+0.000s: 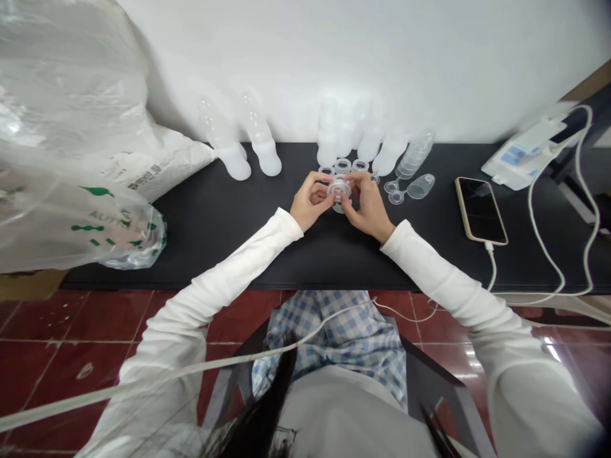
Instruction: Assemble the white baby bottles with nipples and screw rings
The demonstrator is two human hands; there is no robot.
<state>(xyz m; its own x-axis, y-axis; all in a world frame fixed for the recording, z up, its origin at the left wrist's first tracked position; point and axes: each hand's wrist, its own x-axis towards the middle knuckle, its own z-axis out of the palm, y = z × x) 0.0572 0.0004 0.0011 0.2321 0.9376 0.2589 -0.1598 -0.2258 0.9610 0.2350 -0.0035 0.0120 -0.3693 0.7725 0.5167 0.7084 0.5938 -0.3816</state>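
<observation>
In the middle of the black table, my left hand (312,200) and my right hand (366,207) pinch one clear plastic ring-shaped piece (338,188) between thumbs and fingers, from both sides. Its exact kind is hard to make out. Just beyond my fingers lie several similar rings, such as this white ring (342,166). Behind them stands a row of translucent white bottles (327,143). To the right are a stack of clear cups (414,156) and a single clear cup with an attached lid (421,186).
Two more bottles (261,143) stand left near the wall. Large plastic bags (114,210) crowd the left end of the table (214,235). On the right lie a phone (482,211) on a charging cable and a white and blue package (522,156). A long cord (191,371) crosses my lap.
</observation>
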